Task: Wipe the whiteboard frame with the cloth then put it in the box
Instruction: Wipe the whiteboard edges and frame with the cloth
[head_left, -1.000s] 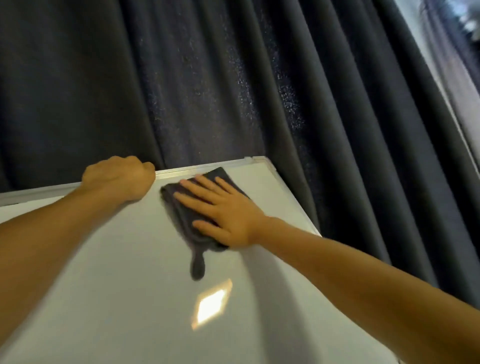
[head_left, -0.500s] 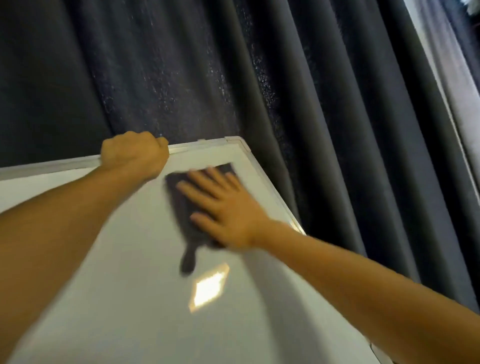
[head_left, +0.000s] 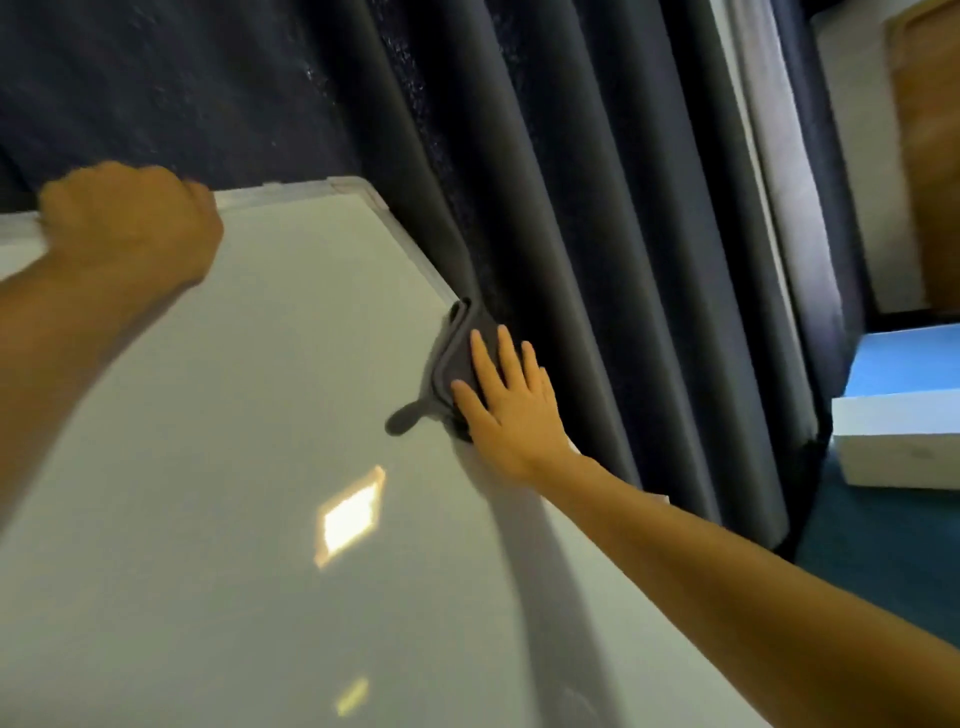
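Note:
A white whiteboard (head_left: 249, 467) with a silver frame (head_left: 291, 190) fills the lower left of the view. My left hand (head_left: 135, 223) is clenched over the top frame rail near the left. My right hand (head_left: 511, 402) lies flat, fingers spread, pressing a dark grey cloth (head_left: 452, 358) against the board's right frame edge, below the top right corner. A small loop of the cloth hangs down onto the board face. A white box (head_left: 893, 447) with a blue inside stands on the floor at the far right.
Dark pleated curtains (head_left: 545, 208) hang right behind the board. Blue carpet (head_left: 883, 545) covers the floor at the lower right. A wooden panel (head_left: 930, 156) stands at the upper right. A ceiling light reflects on the board face.
My right hand has slid the cloth from the board's top right corner rightwards and down onto the right frame edge. The view has swung right, showing the box. My left hand keeps its hold.

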